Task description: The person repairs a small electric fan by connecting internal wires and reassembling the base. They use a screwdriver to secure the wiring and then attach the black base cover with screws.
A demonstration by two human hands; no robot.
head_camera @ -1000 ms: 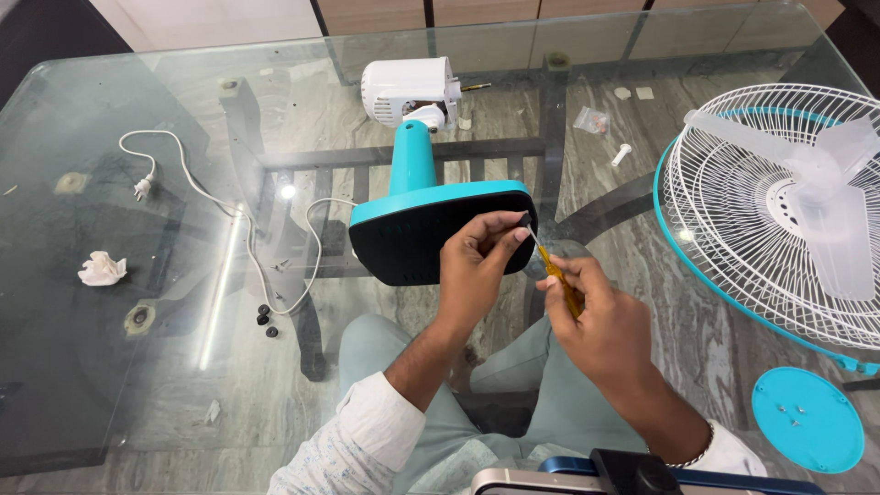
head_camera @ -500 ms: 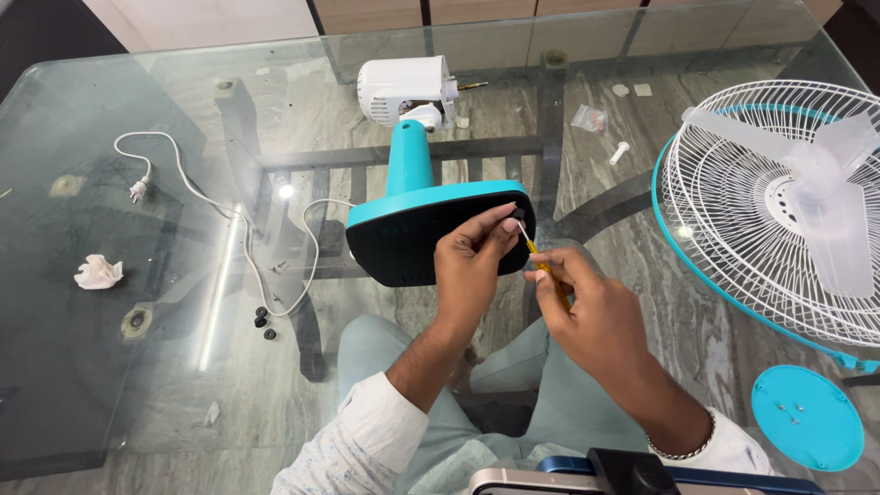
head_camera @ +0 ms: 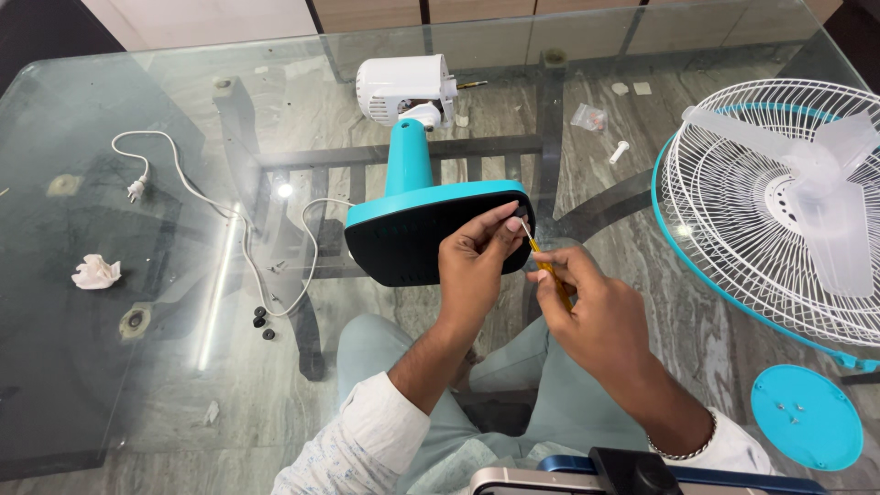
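Note:
A teal fan stand lies on its side on the glass table, its dark base underside (head_camera: 412,243) facing me and its white motor housing (head_camera: 403,87) at the far end. My left hand (head_camera: 477,261) pinches at the right edge of the base, fingertips by a small dark foot. My right hand (head_camera: 596,307) holds a yellow-handled screwdriver (head_camera: 543,263), its tip pointing at that same spot on the base edge.
A white fan grille with clear blades (head_camera: 788,206) lies at the right, a teal round cap (head_camera: 807,417) near it. A white power cord (head_camera: 202,197), small black feet (head_camera: 261,321), a crumpled tissue (head_camera: 96,272) and a loose screw (head_camera: 620,151) lie on the glass.
Both hands moved up toward the base's right edge; the screwdriver tip, earlier held lower beside the base, now points at the edge by my left fingertips.

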